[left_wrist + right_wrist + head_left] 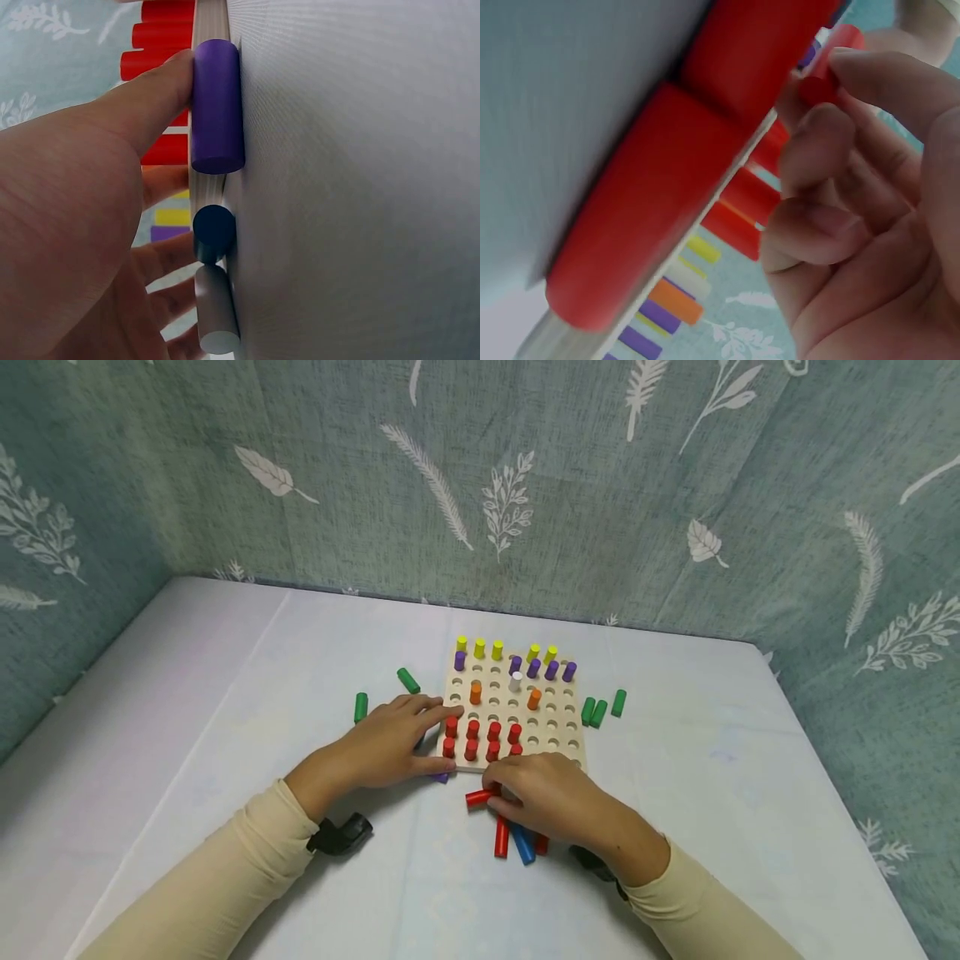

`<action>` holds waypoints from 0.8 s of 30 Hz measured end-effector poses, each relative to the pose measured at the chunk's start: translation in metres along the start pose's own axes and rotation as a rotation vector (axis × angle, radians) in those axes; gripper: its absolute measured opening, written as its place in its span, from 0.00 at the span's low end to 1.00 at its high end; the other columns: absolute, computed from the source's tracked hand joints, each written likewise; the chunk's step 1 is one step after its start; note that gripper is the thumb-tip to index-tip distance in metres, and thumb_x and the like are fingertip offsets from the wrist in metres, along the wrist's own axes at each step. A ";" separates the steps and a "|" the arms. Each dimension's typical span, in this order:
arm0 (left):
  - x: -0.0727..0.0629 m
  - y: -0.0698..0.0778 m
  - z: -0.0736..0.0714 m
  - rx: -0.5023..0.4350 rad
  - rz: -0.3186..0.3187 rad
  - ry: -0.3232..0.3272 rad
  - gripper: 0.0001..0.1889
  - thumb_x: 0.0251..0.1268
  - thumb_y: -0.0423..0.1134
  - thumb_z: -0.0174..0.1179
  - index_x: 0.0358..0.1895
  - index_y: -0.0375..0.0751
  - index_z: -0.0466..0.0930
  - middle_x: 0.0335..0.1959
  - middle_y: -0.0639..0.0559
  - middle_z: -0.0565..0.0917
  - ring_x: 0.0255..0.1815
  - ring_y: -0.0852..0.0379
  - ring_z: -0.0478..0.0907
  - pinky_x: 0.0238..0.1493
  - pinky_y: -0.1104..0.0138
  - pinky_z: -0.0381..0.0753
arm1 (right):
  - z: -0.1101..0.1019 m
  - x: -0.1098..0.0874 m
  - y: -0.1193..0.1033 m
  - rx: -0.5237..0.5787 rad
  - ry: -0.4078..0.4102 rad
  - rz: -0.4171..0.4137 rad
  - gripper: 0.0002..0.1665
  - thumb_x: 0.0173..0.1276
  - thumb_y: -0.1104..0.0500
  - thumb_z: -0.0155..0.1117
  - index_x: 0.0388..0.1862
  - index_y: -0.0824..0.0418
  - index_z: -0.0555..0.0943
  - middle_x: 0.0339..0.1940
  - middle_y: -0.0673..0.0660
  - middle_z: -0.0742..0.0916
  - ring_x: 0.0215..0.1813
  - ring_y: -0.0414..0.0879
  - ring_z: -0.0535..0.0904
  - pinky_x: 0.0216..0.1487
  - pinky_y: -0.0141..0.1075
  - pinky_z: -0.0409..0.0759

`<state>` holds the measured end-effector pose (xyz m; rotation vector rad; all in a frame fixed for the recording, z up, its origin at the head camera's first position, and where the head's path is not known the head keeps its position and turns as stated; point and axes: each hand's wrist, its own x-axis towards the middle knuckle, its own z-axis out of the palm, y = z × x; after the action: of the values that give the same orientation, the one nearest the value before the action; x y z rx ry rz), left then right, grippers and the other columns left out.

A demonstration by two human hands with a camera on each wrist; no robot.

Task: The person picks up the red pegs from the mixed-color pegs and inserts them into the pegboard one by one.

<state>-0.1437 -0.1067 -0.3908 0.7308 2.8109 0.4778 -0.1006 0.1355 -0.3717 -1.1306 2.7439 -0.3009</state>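
A wooden pegboard (pixel 542 732) lies on the table, with red pegs (pixel 472 749) standing in two rows at its near left. Behind these stand orange (pixel 476 693), white (pixel 516 682), purple (pixel 460 661) and yellow pegs (pixel 479 648). My left hand (pixel 386 742) rests at the board's left side, fingers extended, thumb at the near corner. Beside that thumb lies a loose purple peg (pixel 217 105). Between thumb and index finger, my right hand (pixel 551 793) pinches a red peg (pixel 847 46) just in front of the board's near edge.
Loose red (pixel 501 837) and blue pegs (pixel 522 843) lie below the right hand. Green pegs (pixel 361 707) lie left of the board, and more green pegs (pixel 618 702) to its right. Under the left hand are a dark blue peg (pixel 214 232) and a greyish peg (pixel 216 307).
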 end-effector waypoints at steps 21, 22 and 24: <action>0.000 0.001 0.000 0.003 0.001 0.012 0.43 0.58 0.65 0.66 0.76 0.58 0.63 0.75 0.42 0.67 0.76 0.38 0.62 0.73 0.40 0.63 | -0.020 -0.009 0.017 -0.028 0.219 -0.033 0.12 0.64 0.52 0.74 0.44 0.53 0.87 0.41 0.49 0.90 0.39 0.41 0.86 0.43 0.32 0.86; 0.000 0.001 0.000 0.004 0.000 0.008 0.43 0.58 0.65 0.66 0.77 0.58 0.63 0.75 0.42 0.67 0.76 0.38 0.62 0.73 0.40 0.62 | -0.021 -0.010 0.017 -0.029 0.222 -0.028 0.12 0.64 0.52 0.74 0.45 0.53 0.87 0.42 0.49 0.90 0.39 0.41 0.86 0.44 0.33 0.86; 0.000 0.001 0.000 0.004 -0.003 0.003 0.43 0.59 0.65 0.66 0.77 0.59 0.62 0.75 0.42 0.67 0.77 0.38 0.62 0.74 0.40 0.62 | -0.023 -0.011 0.018 -0.032 0.232 -0.016 0.12 0.64 0.52 0.74 0.45 0.52 0.87 0.41 0.48 0.89 0.40 0.41 0.86 0.44 0.33 0.86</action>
<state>-0.1435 -0.1057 -0.3906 0.7276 2.8160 0.4733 -0.1107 0.1586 -0.3531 -1.1949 2.9507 -0.4160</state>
